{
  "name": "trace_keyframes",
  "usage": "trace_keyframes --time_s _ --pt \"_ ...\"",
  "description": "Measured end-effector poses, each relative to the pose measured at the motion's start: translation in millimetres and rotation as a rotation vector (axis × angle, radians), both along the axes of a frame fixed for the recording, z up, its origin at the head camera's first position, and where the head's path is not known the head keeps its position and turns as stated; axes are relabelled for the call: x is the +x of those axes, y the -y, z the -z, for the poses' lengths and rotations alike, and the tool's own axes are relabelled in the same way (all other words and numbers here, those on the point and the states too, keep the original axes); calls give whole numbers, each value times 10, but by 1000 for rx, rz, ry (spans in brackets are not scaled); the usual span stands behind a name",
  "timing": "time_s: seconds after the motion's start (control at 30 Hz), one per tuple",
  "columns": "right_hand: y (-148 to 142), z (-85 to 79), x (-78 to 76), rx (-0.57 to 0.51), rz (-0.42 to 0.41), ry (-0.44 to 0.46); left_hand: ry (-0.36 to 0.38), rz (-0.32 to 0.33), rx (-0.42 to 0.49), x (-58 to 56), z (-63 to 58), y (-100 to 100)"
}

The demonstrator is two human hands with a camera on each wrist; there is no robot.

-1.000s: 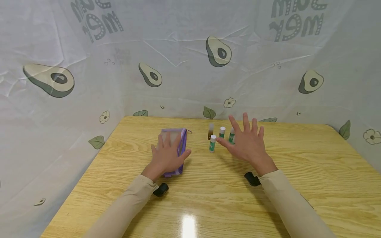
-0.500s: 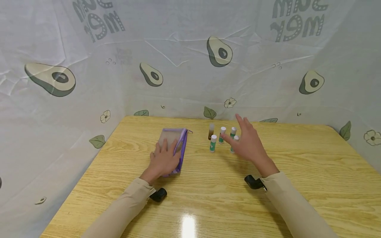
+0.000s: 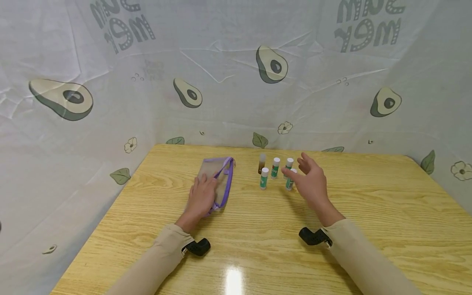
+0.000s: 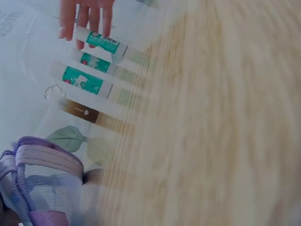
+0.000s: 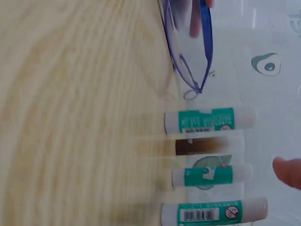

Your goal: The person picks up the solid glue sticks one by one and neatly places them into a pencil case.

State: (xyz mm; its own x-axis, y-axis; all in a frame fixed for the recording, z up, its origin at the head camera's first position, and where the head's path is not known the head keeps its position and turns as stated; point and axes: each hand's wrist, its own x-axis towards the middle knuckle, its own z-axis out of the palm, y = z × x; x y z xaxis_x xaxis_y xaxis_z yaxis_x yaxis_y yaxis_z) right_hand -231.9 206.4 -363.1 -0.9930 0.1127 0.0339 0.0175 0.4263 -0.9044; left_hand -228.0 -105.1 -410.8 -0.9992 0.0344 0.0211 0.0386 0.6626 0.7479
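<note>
A mesh pouch (image 3: 212, 167) with purple edging lies at the left of the table, its zipped side gaping. My left hand (image 3: 200, 198) holds the pouch's upper side, fingers over the mesh and thumb at the opening. In the right wrist view the pouch's purple edges (image 5: 207, 42) stand apart, some fingers showing at the top. Several green-labelled glue sticks (image 3: 263, 180) with white caps stand upright right of the pouch, beside a brown tube (image 3: 261, 166) with a clear cap. My right hand (image 3: 313, 184) hovers empty beside the nearest right glue stick (image 3: 289, 184), fingers loosely bent, thumb toward the caps.
The wooden table (image 3: 258, 233) reaches back to a pale curtain (image 3: 228, 106) printed with avocados and leaves. Black wrist cameras hang under both sleeves, the left camera (image 3: 199, 247) and the right camera (image 3: 311, 236), low over the table.
My left hand has come down onto the pouch and its opening has widened. My right hand has drawn slightly right and lower, its spread fingers now bent, uncovering the glue sticks.
</note>
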Motion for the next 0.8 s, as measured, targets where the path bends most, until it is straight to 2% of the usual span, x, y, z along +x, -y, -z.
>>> trace_keyframes --time_s 0.23,0.43,0.63,0.8 --pt "53 83 44 -177 46 70 -21 -43 87 -49 37 -5" --pt "72 160 58 -227 98 92 -37 -55 174 -56 57 -22" --pt "99 219 48 -172 126 87 -27 -60 225 -37 69 -12" --pt "105 224 37 -104 156 77 -48 -73 244 -45 71 -16"
